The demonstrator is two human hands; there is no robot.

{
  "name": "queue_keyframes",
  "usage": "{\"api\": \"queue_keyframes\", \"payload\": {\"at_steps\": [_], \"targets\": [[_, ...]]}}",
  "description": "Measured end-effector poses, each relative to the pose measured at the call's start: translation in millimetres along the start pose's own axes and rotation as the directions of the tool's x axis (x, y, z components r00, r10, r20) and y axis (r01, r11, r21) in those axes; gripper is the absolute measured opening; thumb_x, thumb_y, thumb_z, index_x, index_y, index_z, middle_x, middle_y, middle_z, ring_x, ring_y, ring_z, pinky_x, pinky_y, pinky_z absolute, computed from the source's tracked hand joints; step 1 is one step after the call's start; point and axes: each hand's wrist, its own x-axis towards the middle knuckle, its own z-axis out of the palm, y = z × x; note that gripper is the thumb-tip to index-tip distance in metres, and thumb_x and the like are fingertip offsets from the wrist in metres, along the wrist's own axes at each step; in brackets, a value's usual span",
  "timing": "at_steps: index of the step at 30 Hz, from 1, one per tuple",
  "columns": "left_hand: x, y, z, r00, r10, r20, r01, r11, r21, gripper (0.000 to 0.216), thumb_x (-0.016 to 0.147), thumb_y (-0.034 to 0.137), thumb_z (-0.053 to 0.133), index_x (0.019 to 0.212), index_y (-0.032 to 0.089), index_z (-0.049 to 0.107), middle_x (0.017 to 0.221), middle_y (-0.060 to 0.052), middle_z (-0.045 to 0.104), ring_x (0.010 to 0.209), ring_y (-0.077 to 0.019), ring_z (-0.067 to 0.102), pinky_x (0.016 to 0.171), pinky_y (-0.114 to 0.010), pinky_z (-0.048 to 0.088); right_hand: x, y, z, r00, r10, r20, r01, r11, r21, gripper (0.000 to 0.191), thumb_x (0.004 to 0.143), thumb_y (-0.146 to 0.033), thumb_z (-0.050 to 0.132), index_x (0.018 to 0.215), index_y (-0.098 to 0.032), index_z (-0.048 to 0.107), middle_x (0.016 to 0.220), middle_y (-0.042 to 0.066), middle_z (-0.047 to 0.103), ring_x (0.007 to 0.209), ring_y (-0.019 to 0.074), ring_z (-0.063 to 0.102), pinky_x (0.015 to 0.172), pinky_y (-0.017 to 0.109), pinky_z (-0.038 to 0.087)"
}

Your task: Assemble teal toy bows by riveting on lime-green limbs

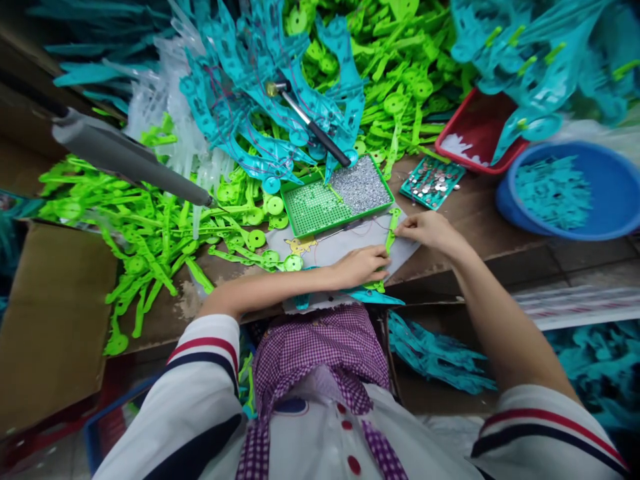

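My left hand [364, 267] is closed around the lower part of a long, bright green plastic piece [392, 233] with a rounded end. Its fingers are curled, and part of the piece is hidden under them. The fingertips of my right hand [425, 232] are pinched at the upper part of the same piece; what lies between them is too small to tell. Thin wires run over the white sheet [345, 243] beneath. Below my left hand a turquoise plastic part [377, 297] lies at the table edge.
Beyond my hands stands a green tray [313, 208] of small metal pieces. A screwdriver [115, 157] hangs at left, and a hammer [320, 133] rests on turquoise parts. Green parts [150, 247] are heaped around. At right are a red bin [467, 127] and blue basin [613, 193].
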Motion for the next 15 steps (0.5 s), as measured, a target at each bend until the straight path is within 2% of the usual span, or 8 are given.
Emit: {"api": "queue_keyframes", "payload": {"at_steps": [4, 7, 12, 15], "targets": [[0.7, -0.2, -0.9, 1.000, 0.000, 0.009, -0.001, 1.000, 0.017, 0.024, 0.100, 0.029, 0.055, 0.115, 0.015, 0.068, 0.122, -0.012, 0.066, 0.110, -0.0195, 0.066, 0.096, -0.030, 0.054, 12.9, -6.9, -9.0, 0.993, -0.074, 0.088, 0.091, 0.973, -0.211, 0.024, 0.079, -0.040, 0.066, 0.081, -0.021, 0.080, 0.076, 0.005, 0.076, 0.073, 0.0212, 0.068, 0.061, 0.028, 0.038], [1.1, -1.4, -1.6, 1.000, 0.004, 0.010, -0.004, 1.000, 0.015, 0.024, 0.099, 0.029, 0.055, 0.113, 0.015, 0.069, 0.121, -0.012, 0.066, 0.109, -0.0196, 0.067, 0.095, -0.030, 0.054, 24.8, -10.8, -8.7, 0.986, -0.130, 0.107, 0.157, 0.935, -0.319, 0.020, 0.077, -0.039, 0.069, 0.075, -0.022, 0.079, 0.073, 0.008, 0.074, 0.073, 0.0230, 0.068, 0.061, 0.030, 0.038], [1.2, -4.4, -2.6, 0.999, 0.038, -0.023, -0.039, 0.999, -0.032, 0.023, 0.098, 0.027, 0.058, 0.111, 0.014, 0.071, 0.117, -0.013, 0.068, 0.104, -0.0200, 0.068, 0.092, -0.032, 0.055, 37.7, -8.5, -0.2, 0.980, -0.191, 0.063, 0.200, 0.903, -0.381, 0.013, 0.071, -0.035, 0.077, 0.067, -0.022, 0.076, 0.061, 0.008, 0.068, 0.069, 0.0243, 0.066, 0.061, 0.032, 0.039], [1.0, -5.4, -2.3, 0.998, 0.045, -0.044, -0.047, 0.998, -0.046, 0.022, 0.097, 0.027, 0.059, 0.109, 0.015, 0.072, 0.115, -0.012, 0.068, 0.102, -0.0198, 0.069, 0.091, -0.032, 0.056, 28.9, -1.8, 4.6, 0.979, -0.203, 0.021, 0.197, 0.917, -0.347, 0.013, 0.075, -0.035, 0.075, 0.072, -0.023, 0.077, 0.067, 0.008, 0.071, 0.071, 0.0247, 0.068, 0.063, 0.032, 0.039]]}}
